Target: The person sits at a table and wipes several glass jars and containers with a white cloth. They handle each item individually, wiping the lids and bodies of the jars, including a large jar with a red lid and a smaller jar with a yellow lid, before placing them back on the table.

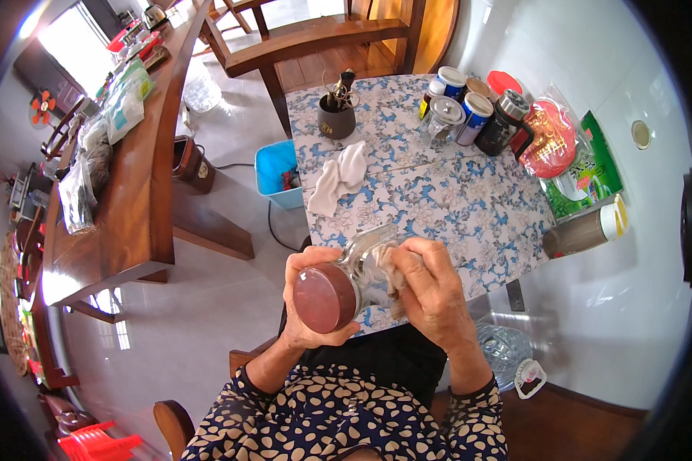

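Observation:
A clear glass jar (370,283) with a brownish-red round lid (325,298) lies tilted between my hands, above the near edge of the table. My left hand (304,280) is closed round its lidded end, thumb below and fingers above. My right hand (436,296) pinches a pale cloth (392,270) against the jar's glass side. The fingers hide part of that cloth. Farther off, a crumpled white cloth (338,178) rests by the table's left edge.
The table (438,207) has a blue floral cover. A dark pot (336,121) of slim tools stands at its far left. Several jars, cans and a black thermos (504,123) crowd the far right. A yellow-capped jar (588,230) lies at the right edge. A blue bin (278,175) sits left.

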`<state>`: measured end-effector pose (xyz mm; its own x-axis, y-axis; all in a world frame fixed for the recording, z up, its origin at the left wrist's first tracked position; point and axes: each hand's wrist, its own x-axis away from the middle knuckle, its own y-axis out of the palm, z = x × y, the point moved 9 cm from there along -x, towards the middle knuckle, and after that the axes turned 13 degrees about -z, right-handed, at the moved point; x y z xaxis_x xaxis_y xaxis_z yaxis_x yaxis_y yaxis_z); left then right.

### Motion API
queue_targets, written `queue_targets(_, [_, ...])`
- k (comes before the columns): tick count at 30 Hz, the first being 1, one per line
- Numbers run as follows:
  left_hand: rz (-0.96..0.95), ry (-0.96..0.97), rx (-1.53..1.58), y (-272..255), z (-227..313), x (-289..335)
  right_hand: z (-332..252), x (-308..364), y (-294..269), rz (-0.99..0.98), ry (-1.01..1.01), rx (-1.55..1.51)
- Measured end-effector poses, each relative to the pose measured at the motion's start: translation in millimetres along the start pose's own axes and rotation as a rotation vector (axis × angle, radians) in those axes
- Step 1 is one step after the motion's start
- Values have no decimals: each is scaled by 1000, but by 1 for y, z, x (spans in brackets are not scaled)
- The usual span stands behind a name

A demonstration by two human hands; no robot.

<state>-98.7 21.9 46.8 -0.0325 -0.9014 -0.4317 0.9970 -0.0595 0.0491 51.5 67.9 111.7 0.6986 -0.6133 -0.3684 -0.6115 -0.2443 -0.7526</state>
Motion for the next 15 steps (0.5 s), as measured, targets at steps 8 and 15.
queue_targets(8, [-77,6,50,13,4,-6,-38,-15,-12,141,-235,-56])
queue_targets(15, [-217,112,43,16,7,-9,-15,-15,-12,62,-149,-230])
